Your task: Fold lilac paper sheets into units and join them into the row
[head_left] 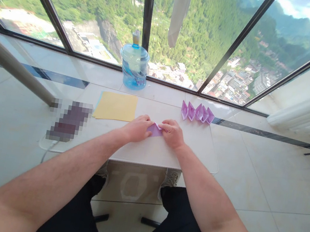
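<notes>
A partly folded sheet of purple paper (155, 130) lies at the middle of the low white table (143, 151), its top edge coming to a point. My left hand (140, 128) grips its left side, thumb in front and fingers behind. On the right side my right hand (172, 132) pinches the paper near its upper corner. The fingers hide both ends of the sheet. Several folded purple paper boats (197, 112) stand in a row at the table's back right.
A stack of yellow paper (116, 106) lies at the back left, beside a blurred-out dark device (70, 121) with a white cable. Behind the table, a blue water jug (134, 65) stands against the window. A slanting pole (17, 65) crosses the left side.
</notes>
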`<state>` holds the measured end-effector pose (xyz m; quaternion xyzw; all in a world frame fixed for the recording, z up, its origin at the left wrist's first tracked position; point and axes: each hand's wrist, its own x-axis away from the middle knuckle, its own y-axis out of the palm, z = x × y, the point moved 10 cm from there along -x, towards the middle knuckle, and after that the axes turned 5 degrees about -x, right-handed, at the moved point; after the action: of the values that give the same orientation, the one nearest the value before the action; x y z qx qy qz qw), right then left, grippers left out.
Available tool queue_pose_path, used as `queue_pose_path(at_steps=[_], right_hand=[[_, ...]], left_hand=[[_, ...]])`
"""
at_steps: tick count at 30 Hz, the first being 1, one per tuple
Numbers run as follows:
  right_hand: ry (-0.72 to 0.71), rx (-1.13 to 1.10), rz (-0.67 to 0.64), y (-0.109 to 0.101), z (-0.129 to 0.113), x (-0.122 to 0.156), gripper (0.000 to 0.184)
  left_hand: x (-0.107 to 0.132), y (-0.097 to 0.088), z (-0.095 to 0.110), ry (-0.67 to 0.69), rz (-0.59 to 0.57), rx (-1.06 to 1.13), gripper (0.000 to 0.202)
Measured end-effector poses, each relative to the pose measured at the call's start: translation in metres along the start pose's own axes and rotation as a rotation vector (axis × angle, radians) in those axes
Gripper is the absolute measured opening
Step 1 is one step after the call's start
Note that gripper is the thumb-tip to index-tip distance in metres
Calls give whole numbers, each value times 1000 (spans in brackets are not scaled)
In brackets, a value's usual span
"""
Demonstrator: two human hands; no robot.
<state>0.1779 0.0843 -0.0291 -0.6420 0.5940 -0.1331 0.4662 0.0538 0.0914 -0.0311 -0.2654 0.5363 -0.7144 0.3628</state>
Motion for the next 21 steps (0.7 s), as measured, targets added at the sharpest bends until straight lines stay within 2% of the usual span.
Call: queue_pose_path(at_steps=[10,14,21], right_hand=[[-168,196,-182,10,-23,10,32],[-172,213,-209,10,-27,13,36],[-165,204,-248,12,-24,14,40]], left_hand=[[1,-3,4,25,35,-37,41],[3,-2,8,73,58,-52,42],[3,2,8,79,39,-91,44]])
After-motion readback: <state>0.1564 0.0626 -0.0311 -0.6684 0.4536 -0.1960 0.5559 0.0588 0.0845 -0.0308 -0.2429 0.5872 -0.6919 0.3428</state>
